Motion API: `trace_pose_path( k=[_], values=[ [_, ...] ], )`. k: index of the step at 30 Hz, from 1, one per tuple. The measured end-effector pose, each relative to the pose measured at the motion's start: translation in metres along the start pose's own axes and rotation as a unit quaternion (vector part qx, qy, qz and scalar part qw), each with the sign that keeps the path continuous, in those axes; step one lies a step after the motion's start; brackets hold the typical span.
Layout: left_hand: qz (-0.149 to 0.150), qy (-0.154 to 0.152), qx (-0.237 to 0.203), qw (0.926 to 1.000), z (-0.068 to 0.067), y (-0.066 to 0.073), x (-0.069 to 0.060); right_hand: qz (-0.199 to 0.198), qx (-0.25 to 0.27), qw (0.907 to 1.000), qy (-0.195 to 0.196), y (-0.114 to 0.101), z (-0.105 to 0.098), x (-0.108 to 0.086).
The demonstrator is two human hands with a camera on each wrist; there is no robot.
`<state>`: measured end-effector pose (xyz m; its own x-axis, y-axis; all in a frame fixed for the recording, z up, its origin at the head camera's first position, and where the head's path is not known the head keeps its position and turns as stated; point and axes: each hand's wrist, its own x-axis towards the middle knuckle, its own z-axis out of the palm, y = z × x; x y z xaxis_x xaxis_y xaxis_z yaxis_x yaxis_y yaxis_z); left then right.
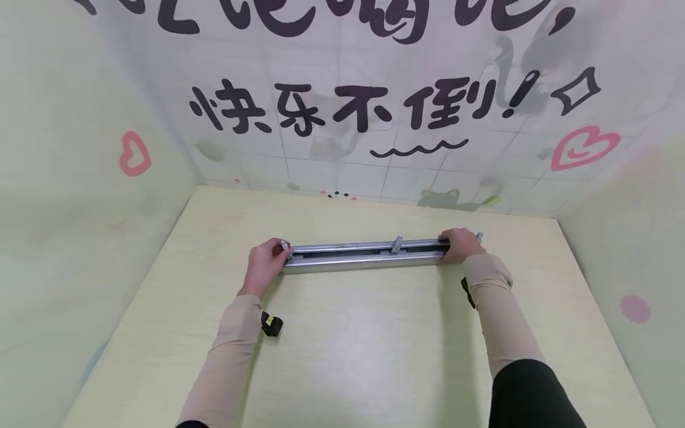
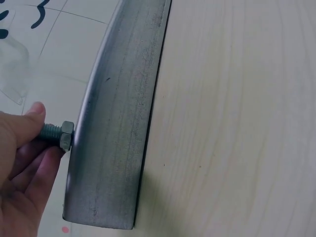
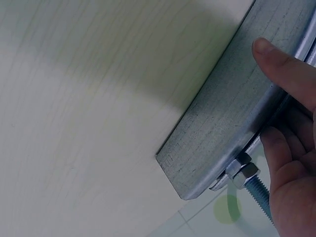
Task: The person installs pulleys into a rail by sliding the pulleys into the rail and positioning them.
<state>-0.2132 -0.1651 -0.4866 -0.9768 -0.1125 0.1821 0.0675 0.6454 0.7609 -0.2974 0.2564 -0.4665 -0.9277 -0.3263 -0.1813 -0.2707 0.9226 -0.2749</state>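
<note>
A slotted metal channel (image 1: pixel 364 265) lies lengthwise across the table, its slot facing up. At its left end my left hand (image 1: pixel 264 261) pinches a threaded bolt (image 2: pixel 51 132) between thumb and fingers. A hex nut (image 2: pixel 67 136) sits on that bolt, close against the channel's edge. My right hand (image 1: pixel 460 245) grips the channel near its other end, with the thumb (image 3: pixel 276 61) on the side face and the other fingers by the slot. Beside those fingers another bolt (image 3: pixel 258 195) with nuts stands out of the channel. A third bolt (image 1: pixel 396 244) stands upright right of the middle.
The pale wooden table (image 1: pixel 364 351) runs up to a printed back wall (image 1: pixel 332 160) just behind the channel. Side walls (image 1: pixel 631 238) enclose it left and right. A black wrist device (image 1: pixel 272 324) shows beside the left forearm.
</note>
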Motion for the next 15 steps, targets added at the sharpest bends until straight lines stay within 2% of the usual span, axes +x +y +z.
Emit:
trace_pose_path(
  k=[10,15],
  values=[
    [-0.031,-0.030,-0.007,0.9990,0.003,-0.004,0.002,-0.030,-0.030,0.9991,0.008,0.003,0.010,0.008],
    [-0.029,-0.065,-0.030,0.9970,-0.001,-0.007,0.005,-0.018,0.013,0.9996,-0.019,0.000,0.006,0.004]
  ],
)
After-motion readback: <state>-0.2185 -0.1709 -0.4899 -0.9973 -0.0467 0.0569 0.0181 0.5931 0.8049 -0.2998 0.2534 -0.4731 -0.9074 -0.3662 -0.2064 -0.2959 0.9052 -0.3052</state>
